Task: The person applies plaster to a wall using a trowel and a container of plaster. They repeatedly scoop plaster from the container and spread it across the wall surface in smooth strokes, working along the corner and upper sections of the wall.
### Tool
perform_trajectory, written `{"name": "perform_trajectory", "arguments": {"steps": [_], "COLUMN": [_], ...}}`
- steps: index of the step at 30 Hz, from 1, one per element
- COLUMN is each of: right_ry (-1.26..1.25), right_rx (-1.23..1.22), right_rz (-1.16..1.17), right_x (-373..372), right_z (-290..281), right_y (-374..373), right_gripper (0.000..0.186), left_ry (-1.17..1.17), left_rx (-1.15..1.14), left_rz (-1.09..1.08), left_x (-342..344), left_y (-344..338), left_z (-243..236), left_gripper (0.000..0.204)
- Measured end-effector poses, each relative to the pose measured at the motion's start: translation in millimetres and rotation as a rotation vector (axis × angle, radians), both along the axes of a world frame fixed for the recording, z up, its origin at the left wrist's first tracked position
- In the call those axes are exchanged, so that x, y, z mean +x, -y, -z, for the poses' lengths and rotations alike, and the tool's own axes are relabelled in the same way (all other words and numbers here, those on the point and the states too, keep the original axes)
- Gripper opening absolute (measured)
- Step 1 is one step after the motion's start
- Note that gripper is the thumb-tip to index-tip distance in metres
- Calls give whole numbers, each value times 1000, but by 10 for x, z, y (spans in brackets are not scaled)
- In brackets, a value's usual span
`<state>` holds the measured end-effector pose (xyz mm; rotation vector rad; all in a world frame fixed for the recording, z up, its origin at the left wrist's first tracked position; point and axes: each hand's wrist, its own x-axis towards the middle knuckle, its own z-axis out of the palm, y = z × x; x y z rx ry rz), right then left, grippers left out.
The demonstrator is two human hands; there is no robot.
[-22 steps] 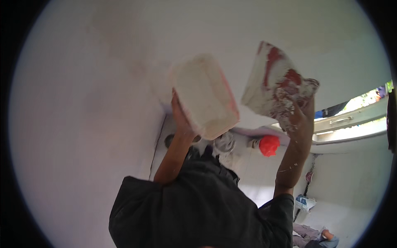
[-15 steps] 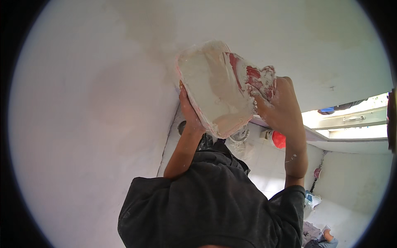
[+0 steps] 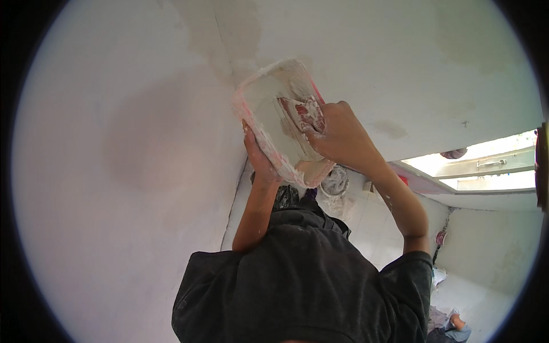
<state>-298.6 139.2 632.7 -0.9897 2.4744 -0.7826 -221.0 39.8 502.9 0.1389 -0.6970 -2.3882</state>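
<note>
My left hand (image 3: 262, 164) grips the near-left side of a rectangular plastic tray (image 3: 253, 127), whose pinkish rim is crusted with white paste. Smooth white putty (image 3: 266, 108) coats the inside. In my right hand (image 3: 345, 136) is a putty scraper (image 3: 310, 116), its red body smeared white. The scraper is over the inside of the tray, its edge against the putty. The fingers of my right hand are partly hidden behind the scraper, and those of my left go behind the tray.
White walls meet in a corner ahead, with damp grey patches (image 3: 231, 34). An open window (image 3: 486, 168) is at right. Below the tray, a putty-smeared bucket (image 3: 334, 182) and a black plastic bag (image 3: 286, 197) are on the floor. Another person (image 3: 456, 323) is at lower right.
The scraper and my right hand have moved left and slightly down, from the tray's right rim to its middle. The tray has tilted, showing more of its inside walls.
</note>
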Motion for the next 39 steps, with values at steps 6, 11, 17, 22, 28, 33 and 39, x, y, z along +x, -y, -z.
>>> {"name": "perform_trajectory", "arguments": {"steps": [6,11,17,22,28,33,39], "right_ry": [-6,-140,21,56,449,439,-1362], "right_rx": [-9,-37,-468,-513,-801,-1183,-567], "right_rz": [-23,-260,-145,-301,-46,347,368], "right_x": [122,479,82,-11,-294,-384,-268], "right_z": [220,539,727,662,703,-183,-777], "right_y": [103,136,36,-217,-792,-693,174], "right_gripper": [30,43,44,36,45,36,36], "left_ry": [62,327,122,-43,-79,41,-49], "left_rx": [43,-18,-338,87,68,63,217], "left_rz": [-26,79,170,290,465,90,-11], "left_x": [159,290,35,-17,0,99,609], "left_y": [64,261,252,184,-111,219,595], "left_z": [28,466,698,312,-324,501,407], "left_gripper": [55,51,56,55,57,60,53]}}
